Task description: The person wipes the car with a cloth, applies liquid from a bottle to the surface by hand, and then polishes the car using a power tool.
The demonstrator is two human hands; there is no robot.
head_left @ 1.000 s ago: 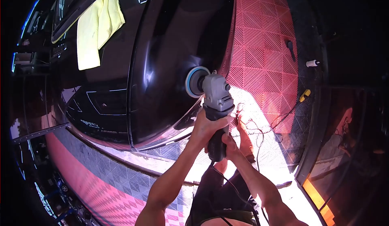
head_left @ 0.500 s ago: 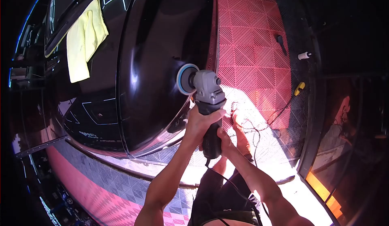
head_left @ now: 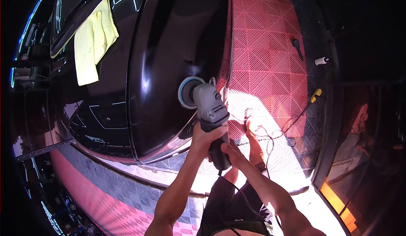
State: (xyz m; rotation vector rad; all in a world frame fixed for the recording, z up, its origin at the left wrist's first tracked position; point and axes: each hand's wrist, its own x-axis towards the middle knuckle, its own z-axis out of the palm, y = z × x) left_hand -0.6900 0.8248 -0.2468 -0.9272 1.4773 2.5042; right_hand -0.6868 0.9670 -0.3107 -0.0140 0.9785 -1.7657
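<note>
The polisher (head_left: 207, 105) runs lengthwise from the pad (head_left: 186, 92), pressed on the car (head_left: 169, 45), back to 2 wrapped hands: left (head_left: 207, 135) nearer the pad, right (head_left: 228, 151) behind.

Head view, steeply downward, close overhead.

You see glossy black car paint (head_left: 169, 45), a matt grey plastic polisher (head_left: 209, 105), soft yellow cloth (head_left: 91, 45), ribbed floor tiles (head_left: 266, 45).
</note>
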